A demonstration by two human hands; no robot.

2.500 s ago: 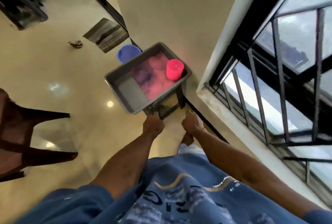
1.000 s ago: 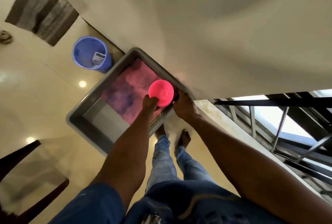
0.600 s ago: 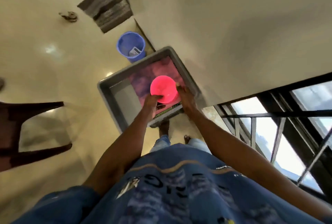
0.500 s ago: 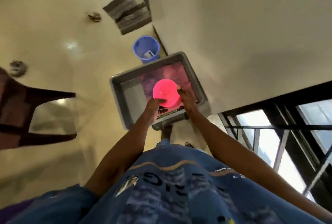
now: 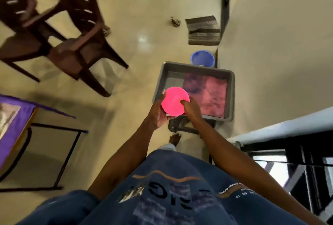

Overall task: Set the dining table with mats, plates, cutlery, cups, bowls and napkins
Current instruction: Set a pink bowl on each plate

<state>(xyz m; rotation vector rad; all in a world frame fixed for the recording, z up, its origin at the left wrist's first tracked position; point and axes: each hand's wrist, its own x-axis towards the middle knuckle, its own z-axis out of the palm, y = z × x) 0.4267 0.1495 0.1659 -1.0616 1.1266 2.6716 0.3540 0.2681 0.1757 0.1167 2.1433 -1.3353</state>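
Glossy cream floor tiles (image 5: 137, 73) fill most of the view, with dark brown plastic chairs (image 5: 72, 32) at the upper left and a purple-draped table (image 5: 12, 116) at the left edge. Right of centre a grey tub (image 5: 231, 87) sits on a low stand against the wall, a mottled pink mat (image 5: 207, 96) lying flat inside it, and a blue bucket (image 5: 202, 58) stands just behind.

Half a second ago the pink cup (image 5: 174, 101) was over the middle of the tub, close above the mat; now it hangs at the tub's near-left corner, lifted clear, and the view has swung toward the chairs and table. That suggests the fetch is done and the carry to the table is starting.

Both hands are together on the cup. The left hand (image 5: 159, 114) cradles it from the lower left, fingers curled up along its side. The right hand (image 5: 191, 109) grips its right edge, fingertips (image 5: 182, 101) hooked over the rim. The cup sits between them, above the tub's edge, well apart from the table.
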